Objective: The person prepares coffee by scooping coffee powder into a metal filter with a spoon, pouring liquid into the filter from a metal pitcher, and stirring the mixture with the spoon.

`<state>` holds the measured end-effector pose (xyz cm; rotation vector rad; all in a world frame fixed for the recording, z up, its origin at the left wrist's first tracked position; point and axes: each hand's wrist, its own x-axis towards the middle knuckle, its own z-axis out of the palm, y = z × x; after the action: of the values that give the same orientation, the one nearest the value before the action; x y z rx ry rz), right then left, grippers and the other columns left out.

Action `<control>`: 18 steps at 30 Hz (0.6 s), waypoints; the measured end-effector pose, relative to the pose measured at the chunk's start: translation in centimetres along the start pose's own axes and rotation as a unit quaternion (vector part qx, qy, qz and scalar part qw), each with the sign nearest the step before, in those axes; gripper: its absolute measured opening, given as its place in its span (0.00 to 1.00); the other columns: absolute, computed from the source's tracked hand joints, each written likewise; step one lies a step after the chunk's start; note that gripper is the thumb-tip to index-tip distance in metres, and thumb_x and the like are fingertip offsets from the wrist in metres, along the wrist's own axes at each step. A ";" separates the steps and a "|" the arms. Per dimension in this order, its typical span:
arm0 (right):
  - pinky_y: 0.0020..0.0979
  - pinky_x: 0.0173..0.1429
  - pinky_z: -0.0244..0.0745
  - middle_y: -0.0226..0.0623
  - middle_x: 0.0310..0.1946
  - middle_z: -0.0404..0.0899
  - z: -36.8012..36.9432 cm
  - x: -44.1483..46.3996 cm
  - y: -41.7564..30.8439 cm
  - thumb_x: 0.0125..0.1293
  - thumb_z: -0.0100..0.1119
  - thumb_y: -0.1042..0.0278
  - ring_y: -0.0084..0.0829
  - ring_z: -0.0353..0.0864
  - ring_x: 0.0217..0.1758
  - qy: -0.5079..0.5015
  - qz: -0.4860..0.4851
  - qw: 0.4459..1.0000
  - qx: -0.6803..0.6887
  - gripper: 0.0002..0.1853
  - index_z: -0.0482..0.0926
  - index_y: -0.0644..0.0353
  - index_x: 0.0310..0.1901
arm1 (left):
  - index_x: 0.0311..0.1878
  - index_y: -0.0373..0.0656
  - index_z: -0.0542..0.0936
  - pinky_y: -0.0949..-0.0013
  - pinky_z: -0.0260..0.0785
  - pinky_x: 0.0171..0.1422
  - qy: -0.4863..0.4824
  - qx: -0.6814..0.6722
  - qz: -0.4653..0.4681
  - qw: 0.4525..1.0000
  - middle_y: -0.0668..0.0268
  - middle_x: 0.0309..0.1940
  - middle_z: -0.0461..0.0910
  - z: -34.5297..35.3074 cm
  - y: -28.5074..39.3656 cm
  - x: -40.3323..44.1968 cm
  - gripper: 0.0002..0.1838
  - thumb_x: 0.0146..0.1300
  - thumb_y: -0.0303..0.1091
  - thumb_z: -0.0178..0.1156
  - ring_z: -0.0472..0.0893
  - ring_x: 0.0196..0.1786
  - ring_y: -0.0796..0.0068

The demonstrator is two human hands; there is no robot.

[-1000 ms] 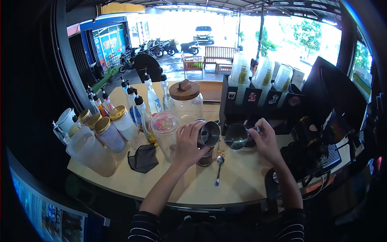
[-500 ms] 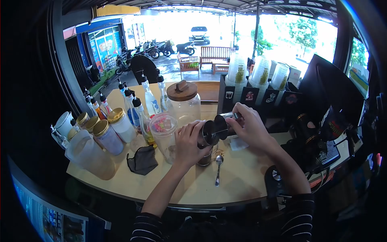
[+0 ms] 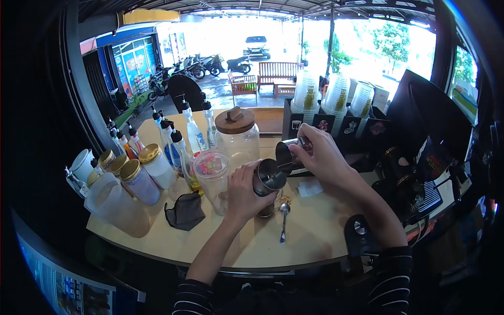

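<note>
My left hand (image 3: 245, 191) is wrapped round a tall metal cup (image 3: 270, 182), its open mouth facing up toward me. Below my fingers, a dark rounded base (image 3: 266, 212) shows near the table. In my right hand (image 3: 321, 153), a small metal pitcher (image 3: 286, 157) is held by its handle side and tipped left, its lip at the rim of the cup. Whether liquid is flowing between them I cannot tell. A metal spoon (image 3: 284, 220) lies on the table just in front of the cup. Close to my left hand stands a clear plastic jar (image 3: 211, 176) with reddish things showing through it.
Left on the table (image 3: 310, 236) are pump bottles (image 3: 193, 131), gold-lidded jars (image 3: 151, 160), a frosted pitcher (image 3: 116, 207) and a dark cloth mask (image 3: 185, 211). A wooden-lidded jar (image 3: 236, 139) and stacked cups (image 3: 335, 94) stand behind; a dark machine (image 3: 401, 173) is at right.
The small pitcher's mouth has turned and its body has shifted slightly up and left with my right hand. My left hand still holds the tall cup, now tilted more toward me.
</note>
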<state>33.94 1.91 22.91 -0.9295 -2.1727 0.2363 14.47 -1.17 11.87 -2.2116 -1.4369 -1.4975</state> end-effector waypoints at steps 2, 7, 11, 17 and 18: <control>0.39 0.38 0.71 0.49 0.30 0.73 -0.1 0.3 -0.1 0.60 0.62 0.71 0.45 0.76 0.31 -0.007 0.013 0.999 0.028 0.14 0.66 0.69 0.35 | 0.55 0.42 0.73 0.59 0.67 0.55 -0.004 -0.016 -0.018 1.000 0.61 0.44 0.78 0.0 0.0 0.0 0.40 0.34 0.43 0.77 0.79 0.47 0.61; 0.39 0.37 0.71 0.50 0.31 0.74 -0.1 0.9 0.1 0.60 0.63 0.72 0.45 0.77 0.32 0.001 -0.006 1.000 0.003 0.14 0.66 0.69 0.35 | 0.54 0.39 0.74 0.62 0.73 0.54 -0.016 -0.072 -0.060 0.996 0.59 0.43 0.81 0.3 -0.5 -0.1 0.39 0.36 0.43 0.78 0.82 0.47 0.62; 0.39 0.37 0.71 0.52 0.30 0.74 0.0 1.4 0.0 0.60 0.62 0.72 0.46 0.78 0.33 0.005 -0.024 1.000 -0.013 0.14 0.66 0.69 0.35 | 0.54 0.38 0.73 0.63 0.73 0.56 -0.037 -0.096 -0.093 0.990 0.58 0.45 0.81 0.1 -0.5 -0.2 0.39 0.36 0.43 0.77 0.82 0.49 0.63; 0.40 0.37 0.73 0.52 0.30 0.75 0.5 2.2 -0.3 0.60 0.61 0.73 0.48 0.78 0.32 0.012 -0.045 0.999 -0.002 0.13 0.66 0.70 0.35 | 0.55 0.36 0.72 0.65 0.73 0.57 -0.048 -0.166 -0.142 0.975 0.57 0.46 0.81 -0.1 -0.1 0.0 0.41 0.36 0.41 0.78 0.82 0.50 0.66; 0.40 0.37 0.73 0.52 0.30 0.75 0.5 2.3 -0.6 0.60 0.61 0.73 0.48 0.78 0.32 0.012 -0.044 0.999 -0.002 0.13 0.66 0.70 0.35 | 0.55 0.36 0.72 0.65 0.73 0.58 -0.050 -0.174 -0.147 0.972 0.56 0.46 0.80 -0.2 -0.1 0.0 0.41 0.36 0.41 0.78 0.81 0.50 0.66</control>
<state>32.24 3.14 24.16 -0.8321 -2.1872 0.1766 14.27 -1.16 11.94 -2.3775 -1.7121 -1.8841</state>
